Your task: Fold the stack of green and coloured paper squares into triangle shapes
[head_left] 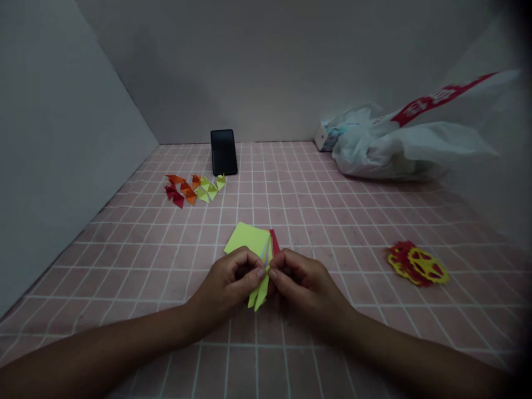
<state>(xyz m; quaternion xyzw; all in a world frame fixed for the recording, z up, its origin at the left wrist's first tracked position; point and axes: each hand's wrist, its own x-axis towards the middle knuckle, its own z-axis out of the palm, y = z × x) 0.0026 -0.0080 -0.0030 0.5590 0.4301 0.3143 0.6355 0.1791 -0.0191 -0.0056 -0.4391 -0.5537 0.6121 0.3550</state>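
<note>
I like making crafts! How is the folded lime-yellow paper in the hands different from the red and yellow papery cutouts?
The folded lime-yellow paper is pinched in the left hand and right hand; the red and yellow papery cutouts lie on the pink checked cloth. The folded paper is narrow and one colour; the cutouts are rounded and two colours. The cutouts have holes; the folded paper shows none. Both show yellow.

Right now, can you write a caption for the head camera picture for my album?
Left hand and right hand meet at folded yellow-green paper, with small folded pieces lying near a black phone.
</note>
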